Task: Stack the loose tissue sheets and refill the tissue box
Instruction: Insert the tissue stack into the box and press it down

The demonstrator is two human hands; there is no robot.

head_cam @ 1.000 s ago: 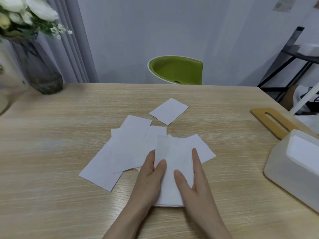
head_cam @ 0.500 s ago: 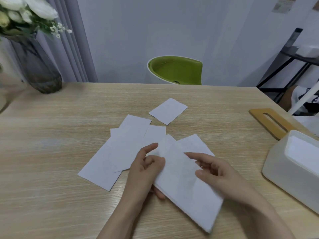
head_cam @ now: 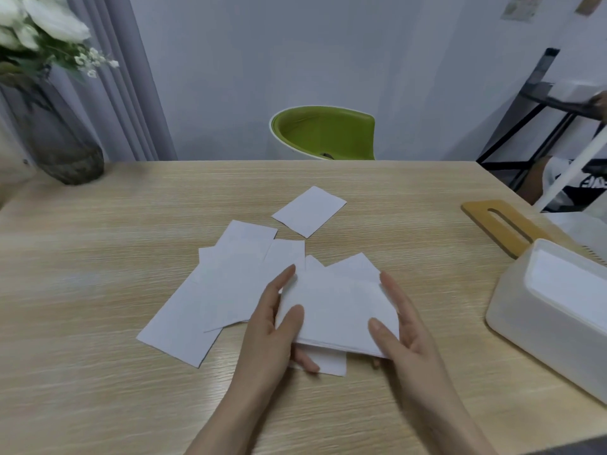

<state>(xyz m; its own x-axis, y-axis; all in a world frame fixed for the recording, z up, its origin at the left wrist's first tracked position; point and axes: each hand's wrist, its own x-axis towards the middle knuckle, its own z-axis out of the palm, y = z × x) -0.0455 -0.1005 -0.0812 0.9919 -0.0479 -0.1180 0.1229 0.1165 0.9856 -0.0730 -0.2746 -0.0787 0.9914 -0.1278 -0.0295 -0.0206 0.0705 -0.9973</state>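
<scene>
Both hands hold a small stack [head_cam: 335, 310] of white tissue sheets just above the bench [head_cam: 98, 372], near the middle of the view. The left hand [head_cam: 272, 326] grips the stack's 9 o'clock edge, thumb on top, fingers curled underneath with one fingertip showing below. The right hand [head_cam: 404, 326] grips the 3 o'clock edge the same way; its lower fingers are hidden by the paper. A sheet corner hangs out under the stack at 6 o'clock.

Loose sheets [head_cam: 223, 290] lie overlapped on the bench at 9 to 11 o'clock of the stack, thin, flat and rectangular; how many there are is hard to tell where they overlap. One sheet [head_cam: 308, 211] lies alone at 12 o'clock, apart from the rest.

The box [head_cam: 525, 316], pale, matte and round-cornered, sits open at 3 o'clock, cut off by the frame edge; something white shows inside. Its wooden lid [head_cam: 492, 224], slotted, lies at 2 o'clock, partly hidden behind the box.

The bench is light wood grain. A dark glass vase [head_cam: 59, 142] with white flowers stands at 10 o'clock, cut off at the top. A green chair [head_cam: 323, 133] shows behind the far edge, its lower part hidden.
</scene>
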